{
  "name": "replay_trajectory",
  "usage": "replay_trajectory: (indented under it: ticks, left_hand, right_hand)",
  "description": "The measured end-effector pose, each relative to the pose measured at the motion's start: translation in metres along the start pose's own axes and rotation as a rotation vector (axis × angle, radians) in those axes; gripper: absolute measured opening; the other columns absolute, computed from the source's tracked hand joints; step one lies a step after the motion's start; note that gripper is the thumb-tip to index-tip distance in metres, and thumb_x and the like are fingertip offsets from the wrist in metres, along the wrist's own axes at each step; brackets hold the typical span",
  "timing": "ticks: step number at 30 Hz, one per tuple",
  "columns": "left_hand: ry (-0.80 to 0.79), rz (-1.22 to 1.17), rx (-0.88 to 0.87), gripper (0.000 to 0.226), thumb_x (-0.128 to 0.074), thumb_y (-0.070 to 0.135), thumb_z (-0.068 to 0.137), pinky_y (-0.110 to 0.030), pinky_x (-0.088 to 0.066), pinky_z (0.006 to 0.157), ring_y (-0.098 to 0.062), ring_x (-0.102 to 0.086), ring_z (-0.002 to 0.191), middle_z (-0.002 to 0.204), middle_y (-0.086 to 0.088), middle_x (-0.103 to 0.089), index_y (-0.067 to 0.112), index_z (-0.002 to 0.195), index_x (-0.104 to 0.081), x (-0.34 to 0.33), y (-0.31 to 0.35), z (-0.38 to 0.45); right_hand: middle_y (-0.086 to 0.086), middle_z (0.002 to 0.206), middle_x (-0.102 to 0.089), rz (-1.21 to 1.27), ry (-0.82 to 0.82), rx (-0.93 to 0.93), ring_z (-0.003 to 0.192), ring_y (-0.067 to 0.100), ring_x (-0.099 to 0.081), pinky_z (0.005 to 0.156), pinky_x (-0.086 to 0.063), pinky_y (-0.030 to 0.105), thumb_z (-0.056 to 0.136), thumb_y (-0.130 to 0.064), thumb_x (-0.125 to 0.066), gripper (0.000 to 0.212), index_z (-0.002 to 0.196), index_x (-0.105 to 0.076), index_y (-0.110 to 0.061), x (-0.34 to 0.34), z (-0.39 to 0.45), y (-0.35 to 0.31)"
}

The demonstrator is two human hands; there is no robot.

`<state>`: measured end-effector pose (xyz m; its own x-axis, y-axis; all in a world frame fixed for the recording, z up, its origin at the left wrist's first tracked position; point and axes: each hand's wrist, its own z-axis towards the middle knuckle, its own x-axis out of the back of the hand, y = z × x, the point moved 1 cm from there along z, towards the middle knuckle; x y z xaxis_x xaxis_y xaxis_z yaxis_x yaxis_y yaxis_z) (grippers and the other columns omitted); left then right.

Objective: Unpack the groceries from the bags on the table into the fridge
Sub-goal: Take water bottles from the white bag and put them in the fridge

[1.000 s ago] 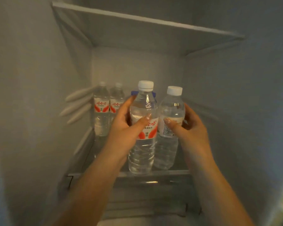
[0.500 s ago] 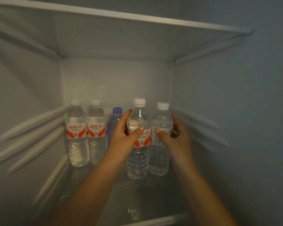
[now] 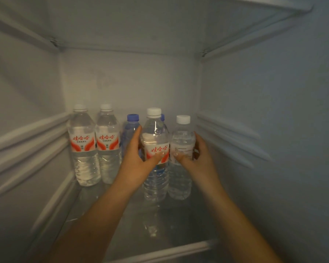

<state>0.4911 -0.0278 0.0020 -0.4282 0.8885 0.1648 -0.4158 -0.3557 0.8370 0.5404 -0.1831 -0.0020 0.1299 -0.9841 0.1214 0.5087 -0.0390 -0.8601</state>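
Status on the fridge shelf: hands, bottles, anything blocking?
Left hand grips red-label bottle. Right hand grips white-label bottle. Blue-cap bottle close behind.

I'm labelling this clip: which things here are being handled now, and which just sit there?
Handled:
- left hand gripping clear red-labelled water bottle
- right hand gripping clear white-labelled water bottle

Sitting:
- two red-labelled bottles
- blue-capped bottle
- glass shelf

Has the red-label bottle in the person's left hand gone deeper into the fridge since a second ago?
Yes. The red-label bottle went from the shelf's front edge back toward the two red-label bottles at the rear.
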Motion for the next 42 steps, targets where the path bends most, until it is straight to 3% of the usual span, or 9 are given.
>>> replay_trajectory:
  ticks: [3,7,13,19,28,33,36,39,42]
  left_hand:
    - [-0.131,0.087,0.036,0.084,-0.076,0.021,0.074,-0.031,-0.042,0.102,-0.007,-0.048,0.122,0.135,0.011,-0.048,0.033,0.141,-0.027,0.006,-0.013,-0.009]
    - [-0.156,0.129,0.084,0.075,-0.078,0.02,0.072,-0.017,-0.045,0.088,-0.003,-0.053,0.108,0.115,0.024,-0.052,0.038,0.129,-0.033,0.006,-0.021,-0.016]
    - [-0.063,0.17,0.116,0.08,-0.076,0.024,0.075,-0.034,-0.042,0.098,-0.017,-0.05,0.123,0.136,0.004,-0.049,0.025,0.141,-0.032,0.001,-0.026,-0.015]
    - [-0.052,0.169,0.092,0.076,-0.07,0.026,0.079,-0.024,-0.038,0.093,-0.015,-0.046,0.127,0.141,0.006,-0.045,0.026,0.143,-0.029,0.001,-0.028,-0.018]
    - [-0.062,0.139,0.003,0.073,-0.07,0.022,0.08,-0.018,-0.039,0.095,-0.002,-0.047,0.119,0.131,0.017,-0.047,0.031,0.141,-0.03,0.0,-0.034,-0.019]
    - [-0.069,0.122,0.005,0.068,-0.07,0.023,0.08,0.002,-0.038,0.081,0.016,-0.046,0.107,0.122,0.029,-0.046,0.036,0.135,-0.031,-0.002,-0.037,-0.018]
    - [-0.078,0.108,0.014,0.07,-0.068,0.024,0.081,-0.013,-0.039,0.094,-0.002,-0.045,0.122,0.135,0.015,-0.046,0.032,0.14,-0.03,-0.001,-0.037,-0.018]
    - [-0.083,0.122,0.024,0.071,-0.067,0.025,0.082,-0.021,-0.037,0.097,-0.004,-0.044,0.123,0.135,0.015,-0.045,0.033,0.14,-0.028,-0.001,-0.034,-0.019]
    - [-0.106,0.135,0.057,0.073,-0.069,0.025,0.081,-0.021,-0.038,0.096,-0.001,-0.045,0.118,0.129,0.018,-0.046,0.032,0.141,-0.029,0.004,-0.031,-0.021]
  right_hand:
    - [-0.034,0.101,-0.051,-0.055,-0.117,-0.069,0.088,-0.019,-0.053,0.073,-0.043,0.003,0.074,-0.021,-0.077,0.057,0.109,-0.041,-0.049,0.005,-0.009,0.007]
    - [-0.032,0.1,-0.047,-0.131,-0.137,-0.107,0.093,-0.007,-0.05,0.078,-0.04,0.009,0.074,-0.017,-0.077,0.063,0.115,-0.036,-0.042,0.008,-0.013,0.017]
    - [-0.017,0.112,-0.049,-0.192,-0.085,-0.092,0.103,0.003,-0.05,0.088,-0.042,0.024,0.077,-0.016,-0.074,0.065,0.133,-0.041,-0.025,0.008,-0.003,0.021]
    - [-0.007,0.129,-0.057,-0.251,0.003,-0.074,0.115,0.013,-0.055,0.097,-0.048,0.042,0.076,-0.018,-0.073,0.062,0.13,-0.045,-0.026,0.001,0.026,0.05]
    - [-0.009,0.119,-0.062,-0.244,0.043,-0.086,0.107,0.012,-0.06,0.091,-0.051,0.042,0.069,-0.031,-0.074,0.059,0.123,-0.051,-0.03,-0.013,0.064,0.067]
    - [-0.006,0.121,-0.061,-0.246,0.05,-0.052,0.106,0.011,-0.058,0.091,-0.05,0.036,0.073,-0.022,-0.075,0.054,0.121,-0.051,-0.025,-0.014,0.069,0.071]
    - [-0.008,0.118,-0.063,-0.229,0.028,-0.048,0.106,0.01,-0.06,0.089,-0.052,0.038,0.069,-0.027,-0.078,0.058,0.12,-0.052,-0.028,-0.013,0.065,0.069]
    - [-0.007,0.118,-0.062,-0.22,0.042,-0.037,0.107,0.011,-0.06,0.087,-0.054,0.033,0.06,-0.046,-0.078,0.069,0.121,-0.051,-0.025,-0.011,0.059,0.06]
    - [-0.006,0.139,-0.045,-0.233,0.159,0.071,0.126,0.009,-0.043,0.102,-0.038,0.027,0.076,-0.036,-0.073,0.074,0.139,-0.036,-0.024,-0.008,0.033,0.039]
